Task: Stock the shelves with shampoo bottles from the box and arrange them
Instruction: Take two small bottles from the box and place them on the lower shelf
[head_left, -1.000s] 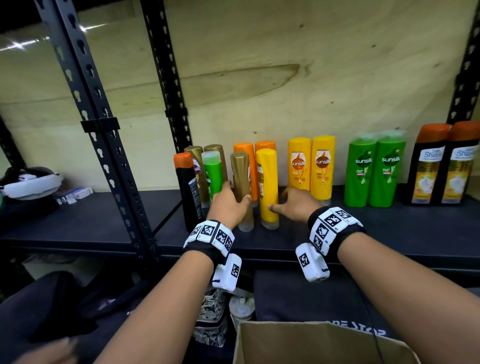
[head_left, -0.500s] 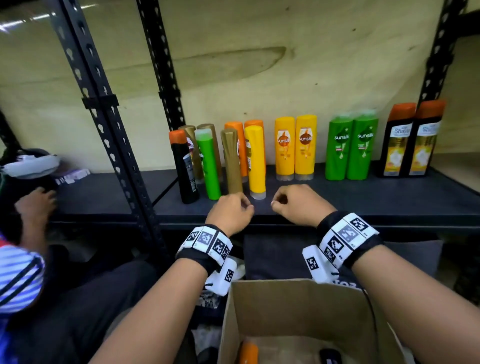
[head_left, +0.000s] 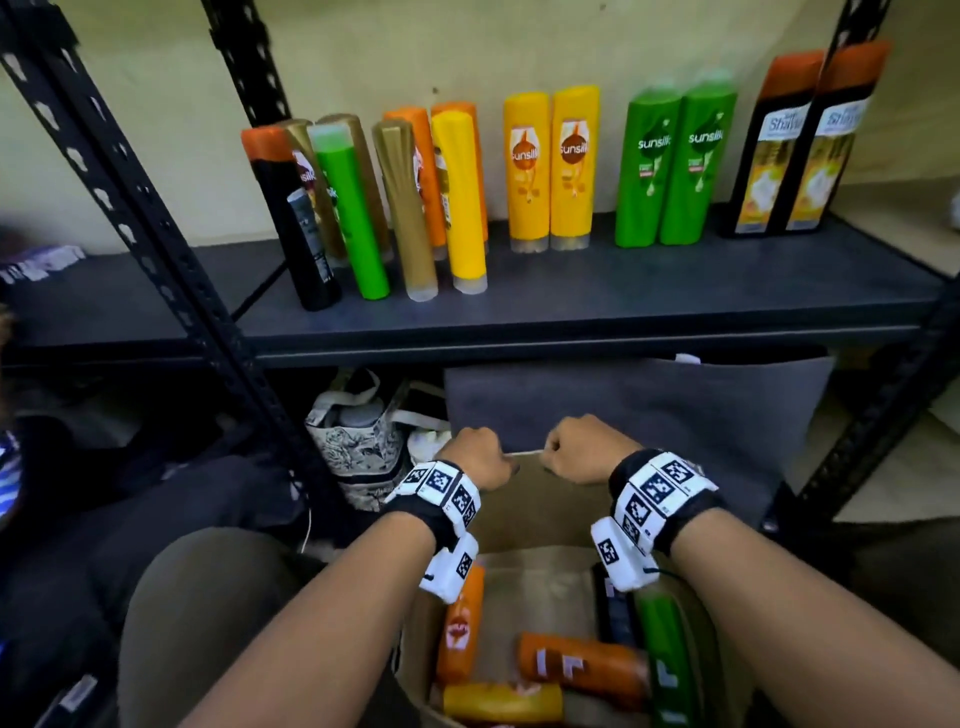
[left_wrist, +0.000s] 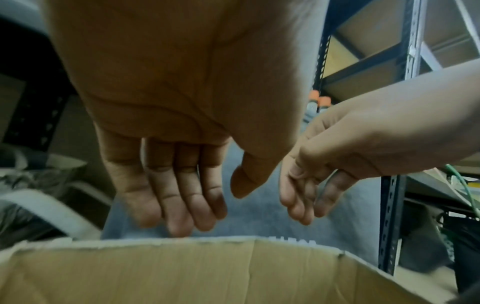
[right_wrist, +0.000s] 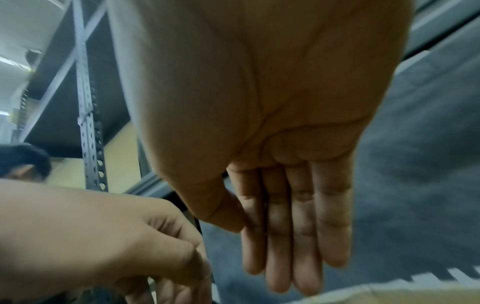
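The shelf (head_left: 597, 296) carries upright shampoo bottles: a tight group at the left with a black bottle (head_left: 293, 223), a green one (head_left: 350, 208), a gold one (head_left: 405, 208) and a yellow one (head_left: 460, 197), then a yellow pair (head_left: 550, 166), a green pair (head_left: 675, 161) and a black-and-orange pair (head_left: 805, 140). Below, the cardboard box (head_left: 524, 519) holds several lying bottles, orange (head_left: 457, 623), yellow (head_left: 501, 701) and green (head_left: 665, 665). My left hand (head_left: 480, 454) (left_wrist: 210, 207) and right hand (head_left: 576, 447) (right_wrist: 259, 255) hover side by side over the box's far rim (left_wrist: 182, 242), fingers hanging relaxed, holding nothing.
A grey fabric bag (head_left: 649, 405) stands behind the box under the shelf, with a patterned bag (head_left: 358, 447) to its left. A black perforated upright (head_left: 156, 249) slants across the left. The shelf front has bare room. Another person's sleeve (head_left: 8, 467) shows at the left edge.
Both hands have left the bottles on the shelf and dropped to the box's far rim. The view has tilted down, so the bottles inside the box show.
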